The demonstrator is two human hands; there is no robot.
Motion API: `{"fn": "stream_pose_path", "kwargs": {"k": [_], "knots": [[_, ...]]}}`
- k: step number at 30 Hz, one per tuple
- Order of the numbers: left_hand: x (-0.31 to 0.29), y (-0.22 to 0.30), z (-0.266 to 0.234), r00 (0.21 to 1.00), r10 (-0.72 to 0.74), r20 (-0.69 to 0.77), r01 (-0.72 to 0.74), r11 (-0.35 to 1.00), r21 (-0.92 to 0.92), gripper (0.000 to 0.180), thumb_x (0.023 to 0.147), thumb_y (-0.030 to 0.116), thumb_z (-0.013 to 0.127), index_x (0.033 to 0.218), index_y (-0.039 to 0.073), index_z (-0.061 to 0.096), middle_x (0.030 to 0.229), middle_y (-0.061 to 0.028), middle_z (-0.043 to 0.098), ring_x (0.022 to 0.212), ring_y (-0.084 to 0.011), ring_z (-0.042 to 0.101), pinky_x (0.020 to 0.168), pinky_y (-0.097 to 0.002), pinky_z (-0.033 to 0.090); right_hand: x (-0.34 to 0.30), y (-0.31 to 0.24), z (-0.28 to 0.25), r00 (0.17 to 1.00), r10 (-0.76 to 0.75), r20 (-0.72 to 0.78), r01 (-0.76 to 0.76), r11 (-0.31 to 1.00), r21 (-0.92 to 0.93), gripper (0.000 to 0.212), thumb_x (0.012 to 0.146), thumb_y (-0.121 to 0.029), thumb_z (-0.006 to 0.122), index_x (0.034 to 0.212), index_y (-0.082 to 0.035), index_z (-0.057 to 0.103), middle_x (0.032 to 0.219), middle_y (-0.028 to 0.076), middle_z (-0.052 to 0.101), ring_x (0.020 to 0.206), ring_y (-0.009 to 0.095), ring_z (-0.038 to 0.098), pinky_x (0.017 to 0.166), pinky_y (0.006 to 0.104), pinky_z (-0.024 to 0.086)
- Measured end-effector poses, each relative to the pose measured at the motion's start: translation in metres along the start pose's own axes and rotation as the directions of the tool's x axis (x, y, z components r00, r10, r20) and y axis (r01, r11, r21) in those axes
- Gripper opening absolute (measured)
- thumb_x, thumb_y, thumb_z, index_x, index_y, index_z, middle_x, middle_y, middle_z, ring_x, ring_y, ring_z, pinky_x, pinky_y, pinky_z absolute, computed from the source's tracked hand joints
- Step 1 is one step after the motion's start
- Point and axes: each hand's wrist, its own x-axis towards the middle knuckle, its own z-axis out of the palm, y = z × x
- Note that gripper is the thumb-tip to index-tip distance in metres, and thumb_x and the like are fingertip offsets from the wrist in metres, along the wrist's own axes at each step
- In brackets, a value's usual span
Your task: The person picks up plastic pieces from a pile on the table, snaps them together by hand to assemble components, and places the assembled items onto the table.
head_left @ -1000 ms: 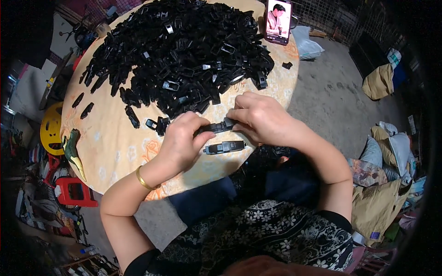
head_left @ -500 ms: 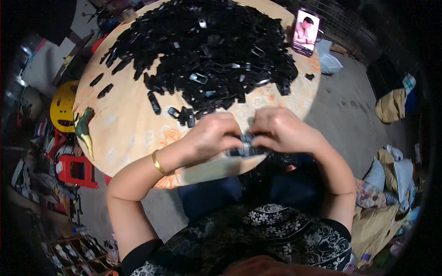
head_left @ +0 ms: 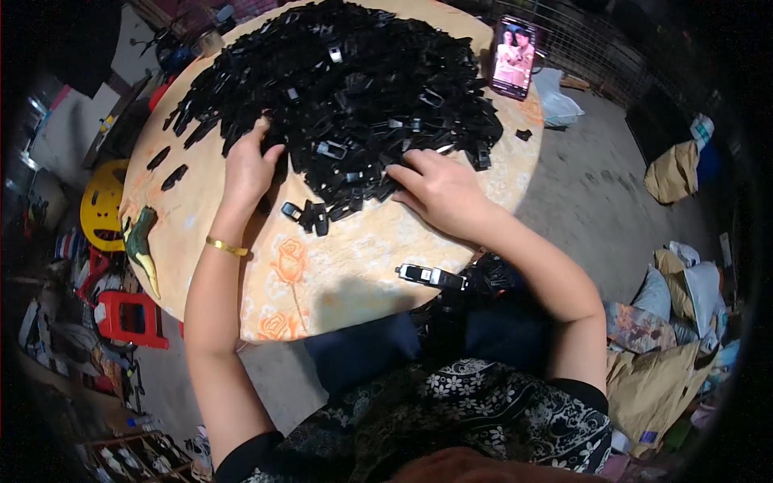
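Observation:
A large heap of small black plastic parts [head_left: 346,88], some with a shiny pale window, covers the far part of a round table [head_left: 354,298]. At the heap's left edge, my left hand [head_left: 251,169] reaches in with thumb and forefinger apart; its other fingers are partly hidden. My right hand [head_left: 441,191] touches the heap's near right edge, its thumb and fingertips apart at the black pieces. By the table's near edge, below my right hand, lies one longer black piece with a silver-white middle [head_left: 431,276], untouched by either hand.
A phone [head_left: 513,58] showing a video stands at the table's far right. A green and yellow curved object [head_left: 142,249] lies at the left edge. Red stool [head_left: 133,319] and yellow round seat [head_left: 103,205] are left of the table; bags and cardboard [head_left: 660,394] lie at right.
Both hands have parted from the near edge, where they worked together on a dark piece. That piece now lies on the table; my hands have moved out to the heap.

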Motion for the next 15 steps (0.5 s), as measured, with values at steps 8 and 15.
{"fn": "stream_pose_path", "kwargs": {"k": [8,15], "knots": [[-0.041,0.07,-0.022,0.999,0.028,0.028,-0.008,0.834,-0.551,0.024,0.089,0.013,0.065,0.108,-0.001,0.064,0.086,-0.007,0.067,0.073,-0.0115,0.061,0.066,-0.0255,0.049,-0.022,0.007,-0.022,0.998,0.059,-0.037,-0.053,0.99,0.133,0.036,0.075,-0.003,0.065,0.111,-0.002,0.062,0.112,0.016,0.062,0.098,0.035,0.062,0.083,0.04,0.052],[-0.093,0.118,-0.006,0.808,0.556,0.195,-0.386,0.749,-0.538,0.018,0.081,0.009,0.068,0.097,0.001,0.065,0.089,-0.0134,0.062,0.084,-0.0326,0.057,0.075,-0.0394,0.048,-0.031,0.013,-0.038,0.959,0.243,0.145,-0.283,0.854,0.437,0.031,0.08,-0.009,0.069,0.11,-0.002,0.065,0.092,0.016,0.068,0.09,0.03,0.064,0.079,0.0362,0.051]]}}
